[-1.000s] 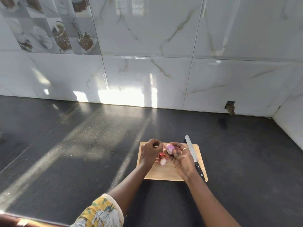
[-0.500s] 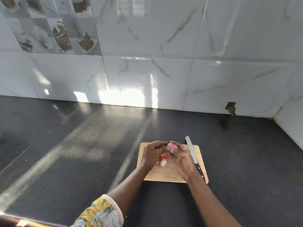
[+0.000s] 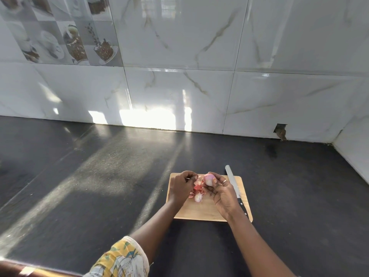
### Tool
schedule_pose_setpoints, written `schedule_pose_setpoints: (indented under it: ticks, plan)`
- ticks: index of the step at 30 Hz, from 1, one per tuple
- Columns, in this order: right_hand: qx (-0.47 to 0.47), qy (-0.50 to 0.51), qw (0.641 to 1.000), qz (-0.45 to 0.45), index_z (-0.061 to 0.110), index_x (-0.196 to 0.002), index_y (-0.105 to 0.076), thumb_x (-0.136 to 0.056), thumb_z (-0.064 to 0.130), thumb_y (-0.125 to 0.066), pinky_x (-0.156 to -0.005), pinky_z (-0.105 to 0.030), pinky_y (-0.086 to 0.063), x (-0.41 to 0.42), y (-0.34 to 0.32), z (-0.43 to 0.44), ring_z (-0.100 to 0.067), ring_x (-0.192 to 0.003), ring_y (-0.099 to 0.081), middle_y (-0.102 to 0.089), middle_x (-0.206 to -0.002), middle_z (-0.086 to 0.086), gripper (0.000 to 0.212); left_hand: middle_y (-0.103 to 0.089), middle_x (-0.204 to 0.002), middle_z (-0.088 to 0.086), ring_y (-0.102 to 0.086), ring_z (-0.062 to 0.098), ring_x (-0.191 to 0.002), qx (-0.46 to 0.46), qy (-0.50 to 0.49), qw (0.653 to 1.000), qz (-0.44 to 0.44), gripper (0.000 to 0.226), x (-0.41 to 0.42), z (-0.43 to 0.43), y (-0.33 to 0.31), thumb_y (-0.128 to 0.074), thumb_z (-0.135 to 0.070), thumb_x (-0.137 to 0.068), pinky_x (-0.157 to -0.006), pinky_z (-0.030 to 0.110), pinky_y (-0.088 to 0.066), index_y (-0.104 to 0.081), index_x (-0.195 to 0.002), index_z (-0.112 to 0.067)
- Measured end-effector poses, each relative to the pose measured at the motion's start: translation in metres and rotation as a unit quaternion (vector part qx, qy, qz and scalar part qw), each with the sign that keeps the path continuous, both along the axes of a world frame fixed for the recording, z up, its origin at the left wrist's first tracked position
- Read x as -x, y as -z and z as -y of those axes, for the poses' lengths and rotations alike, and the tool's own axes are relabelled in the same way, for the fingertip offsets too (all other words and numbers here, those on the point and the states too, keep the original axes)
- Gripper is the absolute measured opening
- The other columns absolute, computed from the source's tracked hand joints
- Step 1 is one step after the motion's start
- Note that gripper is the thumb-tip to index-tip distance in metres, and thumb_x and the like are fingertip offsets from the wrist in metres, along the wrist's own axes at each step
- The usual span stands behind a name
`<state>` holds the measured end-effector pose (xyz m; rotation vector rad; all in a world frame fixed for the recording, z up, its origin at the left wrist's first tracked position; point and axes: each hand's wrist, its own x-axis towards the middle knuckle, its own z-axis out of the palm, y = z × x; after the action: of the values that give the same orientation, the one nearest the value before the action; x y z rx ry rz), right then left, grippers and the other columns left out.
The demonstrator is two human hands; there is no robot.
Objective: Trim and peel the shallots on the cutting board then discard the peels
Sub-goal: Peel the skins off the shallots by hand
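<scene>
Here right hand [image 3: 223, 193] grips shallot [image 3: 208, 179] pointing toward wall [image 3: 179, 86]; left hand [image 3: 180, 186] curled, hold unclear.

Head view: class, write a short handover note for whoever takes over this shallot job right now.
Right hand holds a pinkish shallot above the cutting board.
Left hand is curled beside it; whether it pinches skin is unclear.
Done: one peeled shallot lies on the board among the red peels; the knife rests along the board's right side.
Left: strip any skin remaining on the held shallot, then discard the peels.
</scene>
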<state>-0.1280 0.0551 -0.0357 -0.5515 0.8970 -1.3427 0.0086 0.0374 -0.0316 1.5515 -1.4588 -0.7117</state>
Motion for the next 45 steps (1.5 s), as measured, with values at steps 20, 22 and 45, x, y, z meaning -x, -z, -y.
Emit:
schedule_pose_setpoints:
  ticks: [20, 22, 45]
  plan:
    - [0.062, 0.026, 0.985, -0.158, 0.011, -0.097, -0.061, -0.07, -0.018, -0.068, -0.084, -0.034, -0.053, 0.001, 0.008, -0.001, -0.017, -0.09, -0.065, -0.069, -0.095, -0.006, 0.04, -0.069, -0.07, -0.006, -0.06, -0.012, -0.058, -0.012, 0.028, 0.996, -0.083, 0.012, -0.001, 0.003, 0.004, -0.076, -0.009, -0.072, -0.058, 0.004, -0.043, -0.076, -0.084, -0.011]
    - [0.064, 0.028, 0.982, -0.177, 0.012, -0.097, -0.062, -0.07, -0.02, -0.067, -0.084, -0.035, -0.052, 0.001, 0.009, 0.0, -0.018, -0.091, -0.065, -0.069, -0.096, -0.006, 0.042, -0.07, -0.069, -0.007, -0.059, -0.012, -0.058, -0.006, 0.034, 0.995, -0.092, 0.009, -0.001, 0.001, 0.003, -0.073, -0.017, -0.078, -0.055, 0.004, -0.041, -0.076, -0.084, -0.012]
    - [0.113, 0.012, 0.946, -0.302, 0.014, -0.105, -0.065, -0.077, -0.001, -0.074, -0.088, -0.027, -0.054, 0.001, 0.006, -0.005, -0.014, -0.1, -0.067, -0.071, -0.102, 0.0, 0.033, -0.072, -0.099, 0.0, -0.067, 0.007, -0.094, -0.016, 0.129, 0.983, -0.129, 0.018, -0.003, 0.002, 0.011, -0.069, -0.01, -0.078, -0.091, 0.031, -0.052, -0.073, -0.094, -0.019]
